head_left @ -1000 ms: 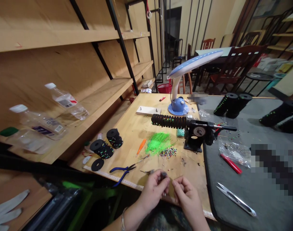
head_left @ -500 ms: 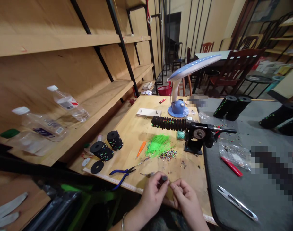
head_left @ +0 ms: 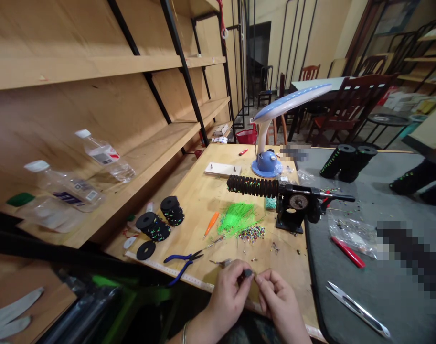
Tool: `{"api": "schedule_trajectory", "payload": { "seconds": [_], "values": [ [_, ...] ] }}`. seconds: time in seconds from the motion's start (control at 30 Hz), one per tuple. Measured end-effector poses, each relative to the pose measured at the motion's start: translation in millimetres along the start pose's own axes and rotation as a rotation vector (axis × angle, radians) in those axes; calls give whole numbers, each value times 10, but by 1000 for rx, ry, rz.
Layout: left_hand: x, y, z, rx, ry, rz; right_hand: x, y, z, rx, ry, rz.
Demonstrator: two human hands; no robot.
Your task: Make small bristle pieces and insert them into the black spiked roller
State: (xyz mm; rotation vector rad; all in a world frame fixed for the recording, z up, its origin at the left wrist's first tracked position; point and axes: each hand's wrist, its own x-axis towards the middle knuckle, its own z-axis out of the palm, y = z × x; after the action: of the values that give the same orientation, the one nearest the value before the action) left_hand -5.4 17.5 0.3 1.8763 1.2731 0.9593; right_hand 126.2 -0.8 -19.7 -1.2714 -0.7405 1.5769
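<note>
My left hand [head_left: 229, 292] is closed around a small dark cylindrical piece [head_left: 247, 273], whose round end shows between thumb and index finger. Thumb and fingertips of my right hand [head_left: 278, 292] are pinched together right beside it; whatever they hold is too small to make out. Just beyond the hands lie a pile of loose multicoloured beads [head_left: 252, 233] and a heap of bright green strands [head_left: 238, 216]. An orange-handled pointed tool [head_left: 211, 224] rests left of the strands. Blue-handled pliers [head_left: 184, 262] lie open near the table's front edge.
A black crank device [head_left: 291, 203] carries a row of dark discs [head_left: 253, 185]. Behind it stands a blue lamp [head_left: 267, 162]. Black foam spools [head_left: 152, 225] stand at left. Silver thread snips [head_left: 357, 308] and a red stick [head_left: 348, 252] lie on the grey mat [head_left: 332, 282].
The whole view has shifted slightly, with things appearing a little lower and further right. Both hands keep the same pinched pose, close together.
</note>
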Motion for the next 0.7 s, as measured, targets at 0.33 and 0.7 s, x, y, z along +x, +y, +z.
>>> {"api": "schedule_trajectory", "payload": {
  "seconds": [0.33,0.7],
  "values": [
    [13,-14,-31,37,-23,127,-11,-50,-8,9,-11,12],
    [35,-35,-122,179,-119,279,-3,-43,-35,-39,-1,-45]
  ]
}}
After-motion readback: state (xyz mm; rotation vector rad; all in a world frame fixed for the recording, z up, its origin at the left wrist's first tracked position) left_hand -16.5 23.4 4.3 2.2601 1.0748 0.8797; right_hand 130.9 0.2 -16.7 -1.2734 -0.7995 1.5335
